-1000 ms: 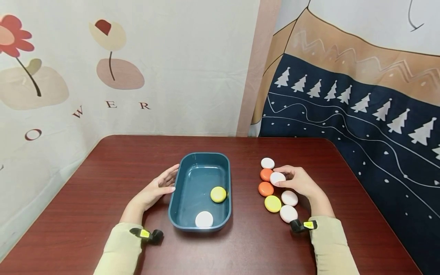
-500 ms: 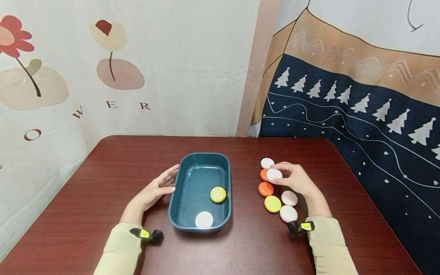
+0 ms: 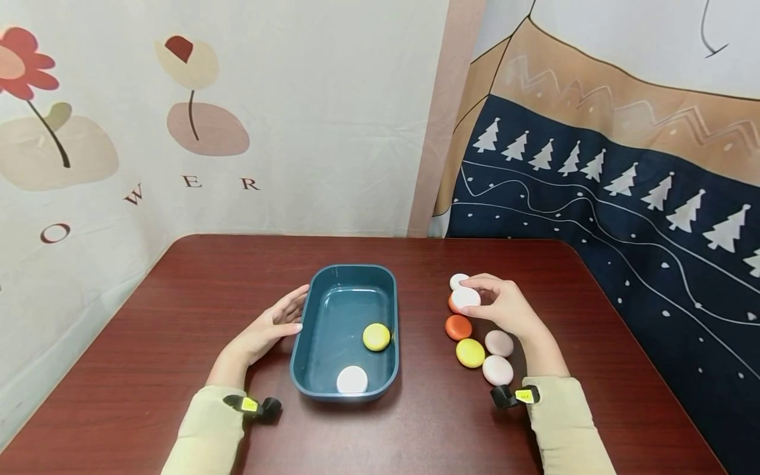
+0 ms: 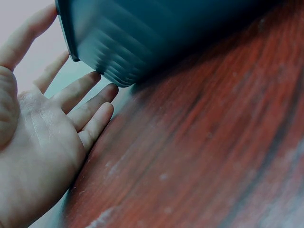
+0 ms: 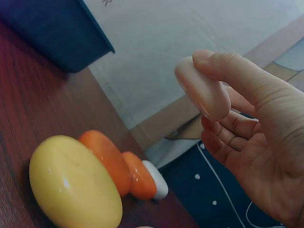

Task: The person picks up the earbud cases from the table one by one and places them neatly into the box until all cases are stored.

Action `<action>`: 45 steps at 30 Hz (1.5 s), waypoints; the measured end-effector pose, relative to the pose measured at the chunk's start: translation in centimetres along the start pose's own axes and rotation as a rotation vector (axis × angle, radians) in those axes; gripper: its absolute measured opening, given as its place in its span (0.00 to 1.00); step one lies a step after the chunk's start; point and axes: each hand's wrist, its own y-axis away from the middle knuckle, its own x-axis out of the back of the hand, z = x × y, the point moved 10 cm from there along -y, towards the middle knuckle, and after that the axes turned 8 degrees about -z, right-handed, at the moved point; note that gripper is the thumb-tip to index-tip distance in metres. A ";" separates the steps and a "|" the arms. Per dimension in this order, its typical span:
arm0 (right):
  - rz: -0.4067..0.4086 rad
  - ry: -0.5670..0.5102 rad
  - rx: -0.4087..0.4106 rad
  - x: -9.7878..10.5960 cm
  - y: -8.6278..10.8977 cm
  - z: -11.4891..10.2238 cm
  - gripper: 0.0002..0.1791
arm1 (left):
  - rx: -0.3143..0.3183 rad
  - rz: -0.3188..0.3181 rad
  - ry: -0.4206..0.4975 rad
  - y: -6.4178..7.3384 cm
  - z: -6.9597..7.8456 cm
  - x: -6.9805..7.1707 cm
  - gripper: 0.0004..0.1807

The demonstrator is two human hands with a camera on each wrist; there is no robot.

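Note:
Between thumb and fingers, my right hand (image 3: 507, 307) pinches a white rounded disc (image 3: 466, 298), held above the table in the right wrist view. Beneath it an orange disc (image 3: 453, 305) is partly covered. My left hand (image 3: 264, 333) has its fingers extended against the left side of a teal rectangular tray (image 3: 295, 353); the left wrist view shows fingertips at the tray's rim and wall. Inside the tray lie a yellow disc (image 3: 377, 337) and a white disc (image 3: 352, 380). Near my right hand are another orange disc (image 3: 458, 327) and a yellow disc (image 5: 73, 183).
Two pale discs, one pinkish disc (image 3: 499, 343) and one whiter disc (image 3: 497, 370), lie close to the right wrist. A further white disc (image 3: 458, 282) sits at the far end of the row. Printed cloth (image 3: 332, 132) hangs behind the brown table (image 3: 249, 257).
My right hand has lifted the white disc and shifted a little left and away from me, covering more of the orange disc. The left hand and tray look unmoved.

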 end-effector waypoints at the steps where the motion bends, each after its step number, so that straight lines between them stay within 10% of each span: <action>1: 0.002 0.001 0.000 0.0 0.0 -0.2 0.24 | 0.001 0.000 0.001 0.0 0.0 0.0 0.40; 29: -0.080 -0.104 0.028 -4.0 -1.6 -0.3 0.26 | 0.014 0.007 -0.002 0.0 -0.1 0.1 0.41; 45: -0.086 -0.063 0.208 -7.2 -1.8 -3.1 0.27 | 0.001 -0.001 0.013 0.0 -0.1 0.0 0.41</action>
